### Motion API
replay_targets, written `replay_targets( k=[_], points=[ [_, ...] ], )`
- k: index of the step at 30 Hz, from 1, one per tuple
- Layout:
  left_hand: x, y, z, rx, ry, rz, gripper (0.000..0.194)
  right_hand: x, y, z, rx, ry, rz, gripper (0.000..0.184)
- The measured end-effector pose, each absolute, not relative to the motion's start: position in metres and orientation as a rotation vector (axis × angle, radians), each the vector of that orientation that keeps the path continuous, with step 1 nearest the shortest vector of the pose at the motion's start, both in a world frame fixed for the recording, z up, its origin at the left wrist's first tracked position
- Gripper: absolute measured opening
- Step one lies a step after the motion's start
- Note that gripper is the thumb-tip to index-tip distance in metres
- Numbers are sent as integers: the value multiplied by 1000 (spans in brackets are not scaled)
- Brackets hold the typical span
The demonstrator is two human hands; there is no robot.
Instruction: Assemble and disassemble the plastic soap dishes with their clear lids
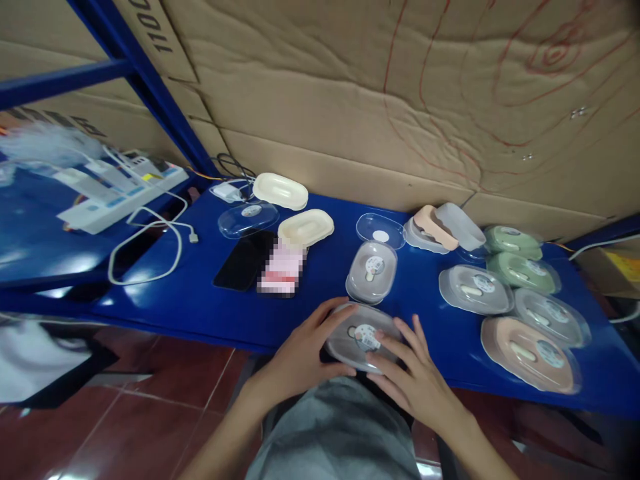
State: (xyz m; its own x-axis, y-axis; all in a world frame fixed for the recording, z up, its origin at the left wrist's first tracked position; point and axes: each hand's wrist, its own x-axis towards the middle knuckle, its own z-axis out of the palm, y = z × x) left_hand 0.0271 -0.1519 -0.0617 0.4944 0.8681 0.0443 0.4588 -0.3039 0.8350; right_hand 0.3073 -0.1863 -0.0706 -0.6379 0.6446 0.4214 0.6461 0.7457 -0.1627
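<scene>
Both my hands grip a grey oval soap box with a clear lid (361, 335) at the front edge of the blue shelf (200, 300). My left hand (306, 353) curls around its left side, thumb on top. My right hand (415, 377) holds its right side, fingers bent over the lid next to the round sticker. A second grey lidded box (372, 271) lies just behind it.
To the right lie several lidded boxes, grey (475, 289), green (520, 270) and pink (530, 353). Cream box halves (305, 228), a clear lid (248, 219), a black phone (244, 260) and a white cable (150, 240) lie left. Cardboard (350, 100) backs the shelf.
</scene>
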Motion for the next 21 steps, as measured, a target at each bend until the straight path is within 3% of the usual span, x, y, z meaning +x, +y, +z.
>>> replay_targets(
  k=[8,13,21],
  points=[
    [21,-153,-60,2012,1052,580,88,309,-195,-61,-1105,-2476,140,48],
    [29,-141,-45,2263,1042,650,61,337,-201,-61,-1324,-2389,-24,51],
    [61,-85,-36,2803,1023,556,49,361,-154,-51,-1641,-2222,-362,57]
  ],
)
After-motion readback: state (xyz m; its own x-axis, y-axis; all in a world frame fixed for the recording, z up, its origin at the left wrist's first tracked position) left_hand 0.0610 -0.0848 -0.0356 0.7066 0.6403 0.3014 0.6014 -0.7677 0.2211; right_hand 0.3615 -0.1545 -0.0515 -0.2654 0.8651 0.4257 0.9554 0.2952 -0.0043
